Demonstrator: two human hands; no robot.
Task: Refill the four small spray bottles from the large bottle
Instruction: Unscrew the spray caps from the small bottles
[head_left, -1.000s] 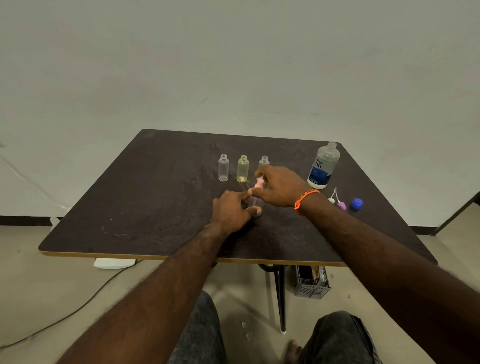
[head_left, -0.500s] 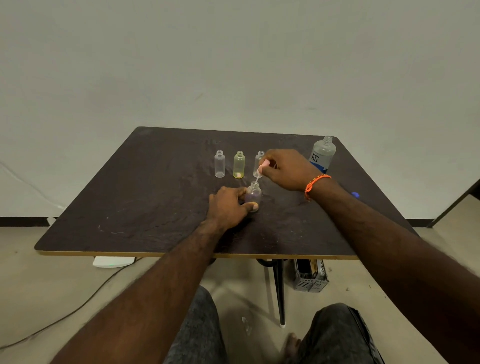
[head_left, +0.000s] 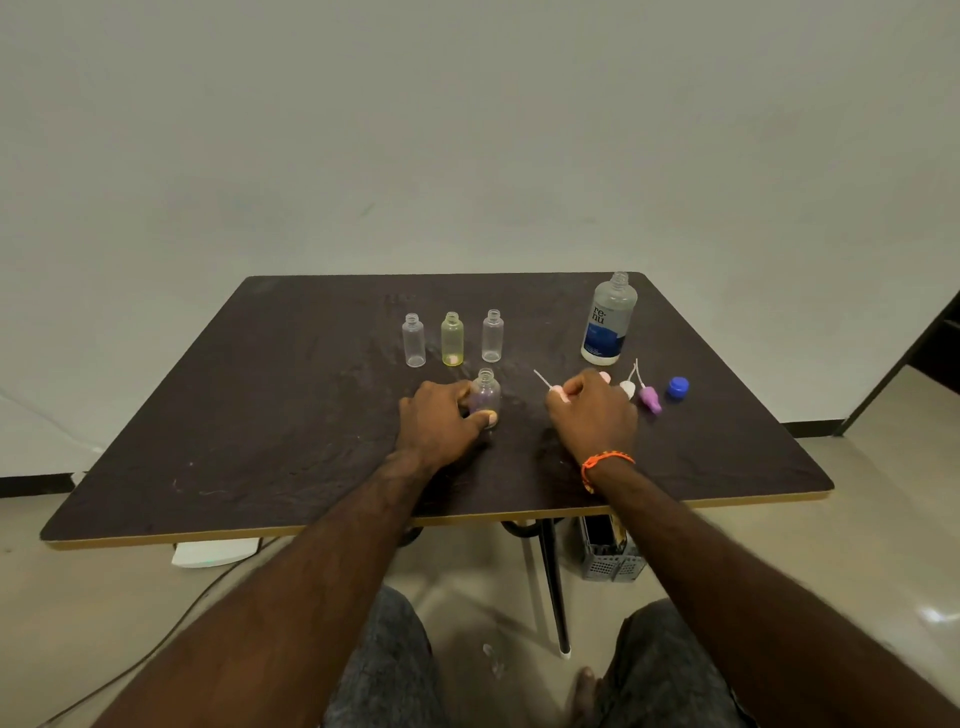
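Standing in a row toward the far edge of the dark brown table (head_left: 260, 415) are three uncapped small bottles: a clear plastic one (head_left: 414, 341), a yellow-tinted one (head_left: 452, 339) and another clear one (head_left: 492, 336). Just nearer, the left hand (head_left: 439, 422) curls round a fourth, purple-tinted small bottle (head_left: 485, 396), upright and open-necked. The right hand (head_left: 592, 415), an orange band (head_left: 602, 462) at its wrist, pinches a pink spray top with a thin white tube (head_left: 551, 387). Beyond it lie a white spray top (head_left: 628, 388), a purple spray top (head_left: 650, 399) and a blue cap (head_left: 678, 387). The large clear bottle with a blue label (head_left: 608, 322) stands uncapped near the far right corner.
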